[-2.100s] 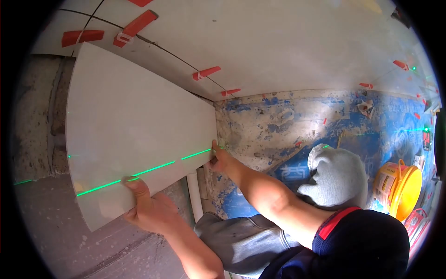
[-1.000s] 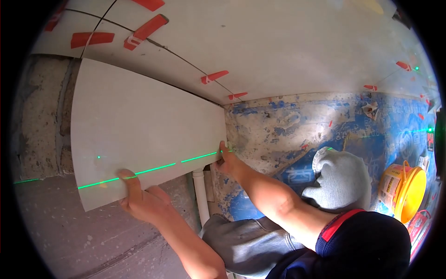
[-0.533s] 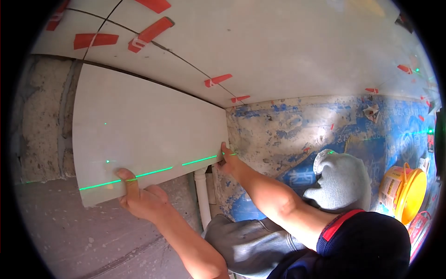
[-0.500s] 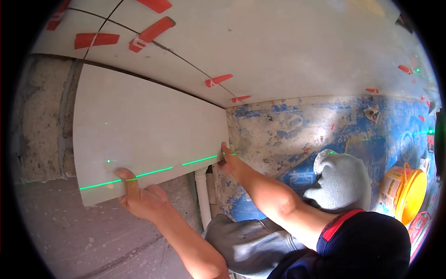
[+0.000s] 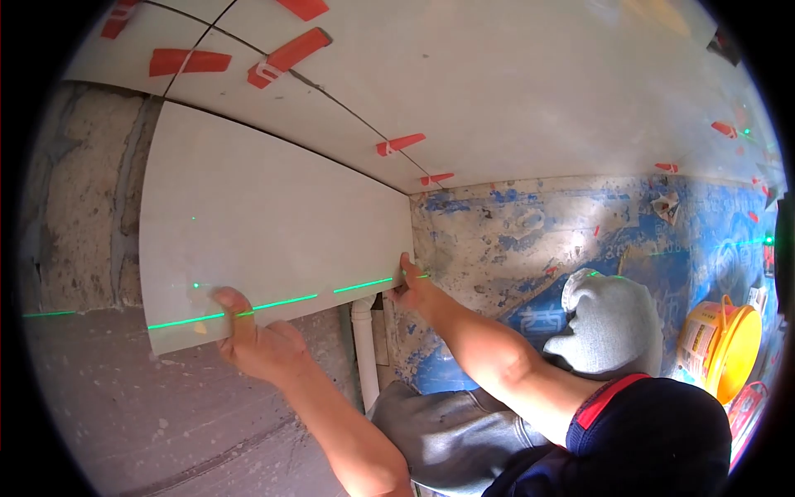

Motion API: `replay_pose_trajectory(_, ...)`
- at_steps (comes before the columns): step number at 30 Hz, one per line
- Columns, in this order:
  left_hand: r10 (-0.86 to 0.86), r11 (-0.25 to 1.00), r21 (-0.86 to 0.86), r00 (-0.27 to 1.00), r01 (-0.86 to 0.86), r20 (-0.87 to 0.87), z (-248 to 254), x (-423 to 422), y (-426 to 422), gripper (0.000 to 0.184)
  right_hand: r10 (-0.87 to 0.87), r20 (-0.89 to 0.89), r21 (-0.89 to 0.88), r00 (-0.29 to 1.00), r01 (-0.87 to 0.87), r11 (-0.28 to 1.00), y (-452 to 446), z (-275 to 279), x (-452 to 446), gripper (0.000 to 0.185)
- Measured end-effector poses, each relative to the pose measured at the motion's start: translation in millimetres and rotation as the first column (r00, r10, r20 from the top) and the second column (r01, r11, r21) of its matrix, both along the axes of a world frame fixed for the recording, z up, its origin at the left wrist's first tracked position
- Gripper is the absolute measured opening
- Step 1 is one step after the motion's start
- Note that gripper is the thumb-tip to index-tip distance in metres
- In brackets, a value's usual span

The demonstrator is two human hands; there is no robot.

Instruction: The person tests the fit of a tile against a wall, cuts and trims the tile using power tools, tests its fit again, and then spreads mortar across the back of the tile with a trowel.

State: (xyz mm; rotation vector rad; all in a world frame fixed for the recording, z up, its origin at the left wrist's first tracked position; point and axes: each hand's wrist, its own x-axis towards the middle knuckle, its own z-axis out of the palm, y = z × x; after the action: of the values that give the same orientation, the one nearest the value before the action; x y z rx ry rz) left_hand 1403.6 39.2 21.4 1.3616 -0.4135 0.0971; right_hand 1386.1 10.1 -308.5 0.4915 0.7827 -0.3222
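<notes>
A large pale tile (image 5: 273, 215) stands below the tiled wall, its upper edge close against the tiles above. My left hand (image 5: 261, 335) grips its lower edge near the left end, thumb on the face and fingers underneath. At the lower right corner my right hand (image 5: 411, 286) holds the same tile, thumb on the face. A green laser line (image 5: 286, 302) runs across the lower part of the tile and over my left thumb. Red wedges (image 5: 290, 56) with white clips sit in the joints of the wall tiles (image 5: 513, 91) above.
A white pipe (image 5: 364, 352) rises below the tile's right end. Rough masonry (image 5: 95, 195) lies to the left. On the right are a blue, flaking surface (image 5: 530, 319), a yellow bucket (image 5: 733, 352) and a laser device (image 5: 768, 258). My grey-clad knee (image 5: 613, 319) is beside my right arm.
The tile has swung from a steeper tilt up against the tiled wall, and its lower left corner is higher. Both hands have stayed on it. The whole view has shifted slightly.
</notes>
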Motion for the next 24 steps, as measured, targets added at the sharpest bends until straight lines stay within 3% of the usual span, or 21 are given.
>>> replay_pose_trajectory(15, -0.001, 1.000, 0.018, 1.000, 0.002, -0.023, -0.5, 2.1, -3.5, 0.042, 0.031, -0.045, -0.001, 0.999, -0.031, 1.000, -4.4, 0.3, 1.3, 0.053)
replay_pose_trajectory(22, 0.087, 0.995, 0.061, 0.995, -0.084, -0.048, 4.5, -5.6, -5.5, 0.043, 0.073, -0.080, -0.019, 0.994, -0.074, 0.997, -6.4, 3.9, -3.0, 0.045)
replay_pose_trajectory(24, 0.414, 0.834, 0.401, 0.910, -0.380, 0.001, 11.0, -19.4, -9.3, 0.036, 0.048, -0.005, -0.089, 0.999, -0.049, 0.995, -7.4, -6.3, 0.4, 0.044)
